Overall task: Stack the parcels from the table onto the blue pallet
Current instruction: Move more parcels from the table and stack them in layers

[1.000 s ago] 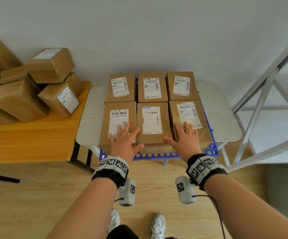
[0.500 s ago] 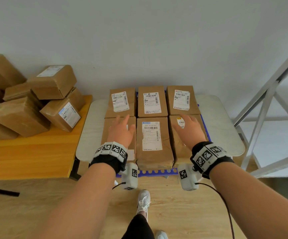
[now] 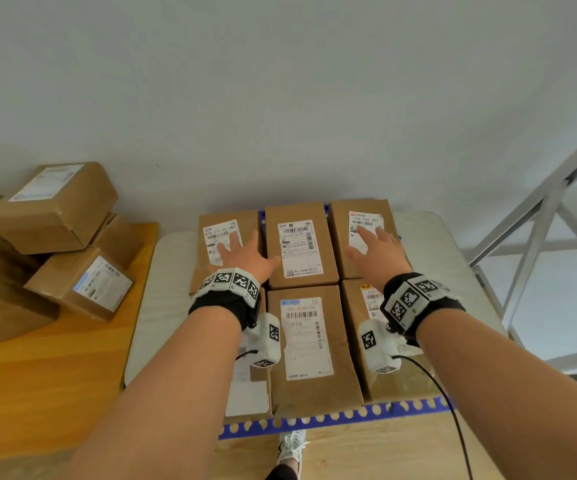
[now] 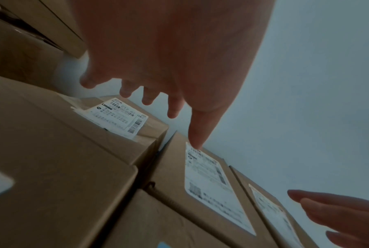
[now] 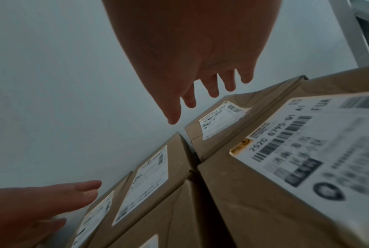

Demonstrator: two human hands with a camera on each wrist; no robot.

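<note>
Several brown parcels with white labels lie in two rows on the blue pallet (image 3: 332, 415). My left hand (image 3: 245, 252) is spread flat over the back-left parcel (image 3: 216, 233). My right hand (image 3: 375, 249) is spread over the back-right parcel (image 3: 340, 233). The back-middle parcel (image 3: 299, 247) and front-middle parcel (image 3: 308, 341) lie uncovered between my arms. In the wrist views the left hand (image 4: 168, 58) and right hand (image 5: 200, 50) have straight fingers just above the cardboard and hold nothing. My left forearm hides most of the front-left parcel (image 3: 249, 393).
The pallet rests on a white table (image 3: 145, 323) against the wall. To the left, an orange wooden table (image 3: 38, 375) carries a loose pile of parcels (image 3: 62, 209). A white metal frame (image 3: 539, 230) stands at the right.
Both hands have moved forward from the front-row parcels to the back-row ones. The head view has come closer and tilted up.
</note>
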